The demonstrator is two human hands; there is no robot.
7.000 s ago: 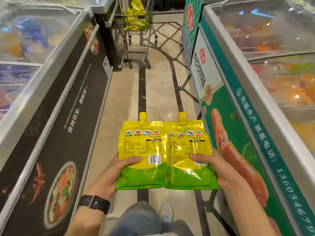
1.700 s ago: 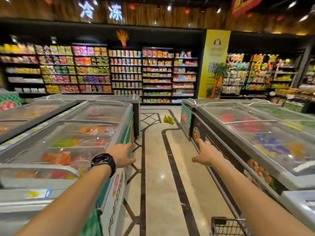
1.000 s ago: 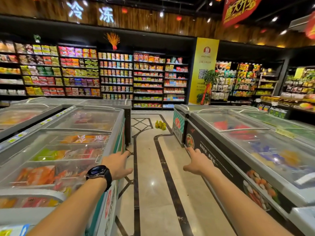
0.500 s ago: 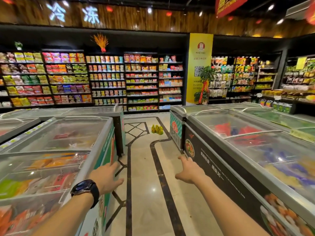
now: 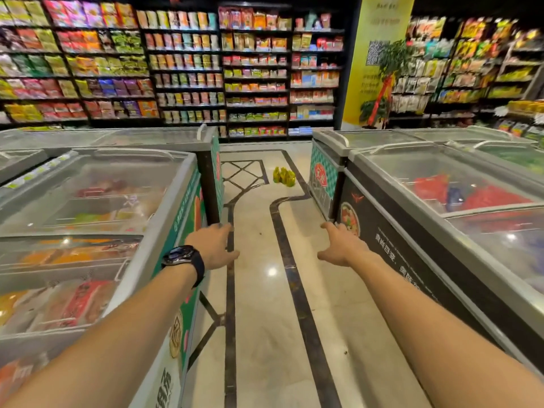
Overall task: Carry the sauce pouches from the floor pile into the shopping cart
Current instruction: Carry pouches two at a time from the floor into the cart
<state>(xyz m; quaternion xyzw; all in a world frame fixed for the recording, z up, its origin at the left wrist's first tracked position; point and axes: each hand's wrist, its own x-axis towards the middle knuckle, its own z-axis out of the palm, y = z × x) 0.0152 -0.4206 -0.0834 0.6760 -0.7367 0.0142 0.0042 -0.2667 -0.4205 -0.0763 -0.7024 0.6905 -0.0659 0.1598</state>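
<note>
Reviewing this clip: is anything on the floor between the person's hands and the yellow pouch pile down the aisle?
Nothing visible does. The left hand and right hand reach forward empty, and bare floor runs up to the pouch pile. The chest freezers flank the aisle without crossing it. The cart is out of view.

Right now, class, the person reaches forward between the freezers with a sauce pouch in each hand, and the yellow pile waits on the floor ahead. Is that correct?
Not quite: the hands hold nothing. The head view shows the left hand and right hand reaching forward open and empty between the freezers, and the yellow pile does wait on the floor ahead.
</note>
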